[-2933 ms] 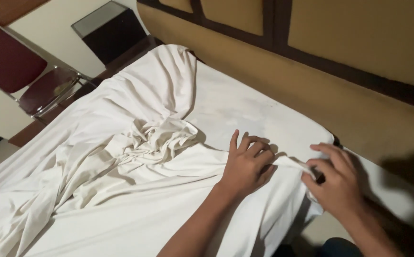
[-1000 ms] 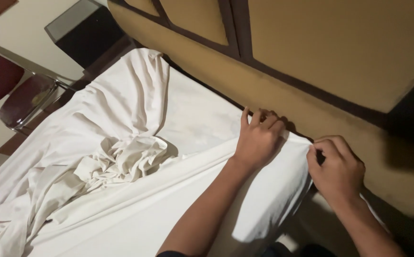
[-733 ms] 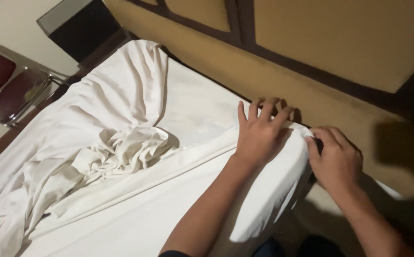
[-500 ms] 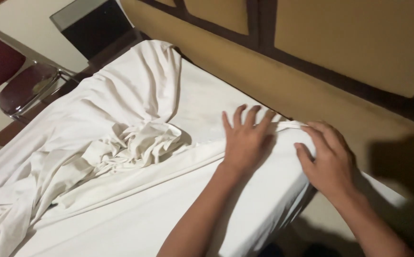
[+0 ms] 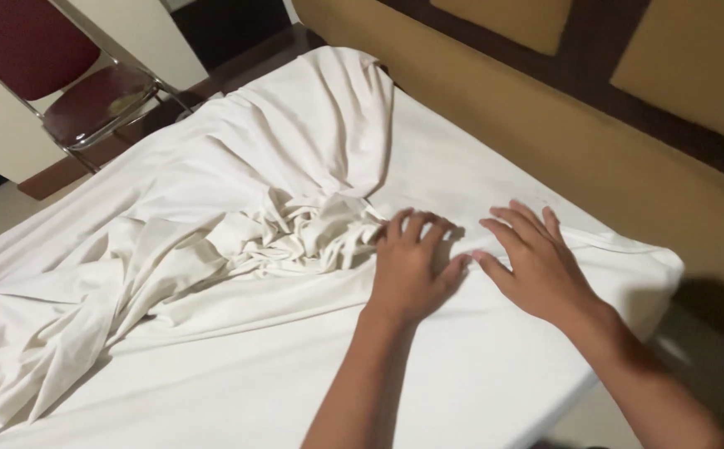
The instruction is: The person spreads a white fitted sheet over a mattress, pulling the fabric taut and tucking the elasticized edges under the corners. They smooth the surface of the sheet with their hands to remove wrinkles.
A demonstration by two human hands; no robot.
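We see both forearms reaching forward, close together. The left hand lies palm down with fingers slightly curled; the right hand lies flat with fingers spread.

Two bare arms showed, w/ no sleeves on them. The left hand & right hand wore no gloves, no rings, no watch. Nails were short & plain. Each hand had five fingers.
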